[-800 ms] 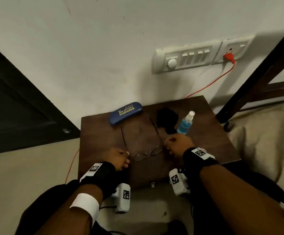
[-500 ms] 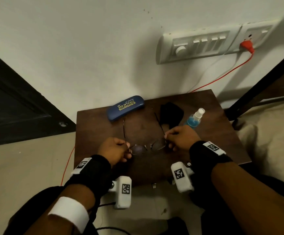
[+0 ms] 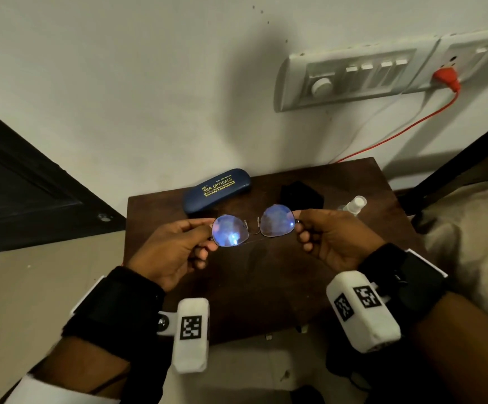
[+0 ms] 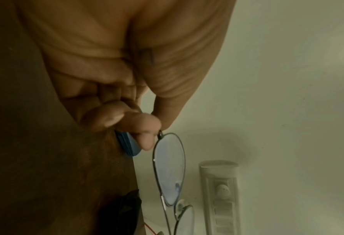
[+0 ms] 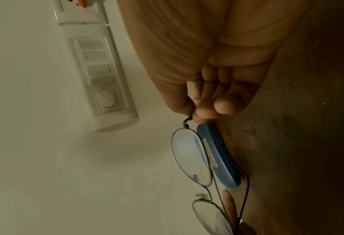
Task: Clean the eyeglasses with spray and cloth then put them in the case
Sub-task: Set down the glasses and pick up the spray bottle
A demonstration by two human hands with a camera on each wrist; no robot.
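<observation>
The thin-framed eyeglasses (image 3: 254,227) hang in the air above the brown table (image 3: 266,287), lenses facing me with a blue glare. My left hand (image 3: 175,246) pinches the left end of the frame, thumb against fingertip (image 4: 146,139). My right hand (image 3: 327,237) pinches the right end (image 5: 195,116). The closed blue case (image 3: 216,190) lies at the table's back left. A black cloth (image 3: 301,193) lies at the back centre. Only the clear top of the spray bottle (image 3: 354,205) shows behind my right hand.
A white switchboard (image 3: 362,75) on the wall holds an orange plug (image 3: 446,78) with a red cable running down behind the table. A dark door (image 3: 18,185) stands to the left. A dark wooden frame (image 3: 455,170) and beige fabric (image 3: 469,237) are to the right.
The glasses lay on the table with my hands at their ends; both hands have lifted them off the surface and tilted the lenses up toward me.
</observation>
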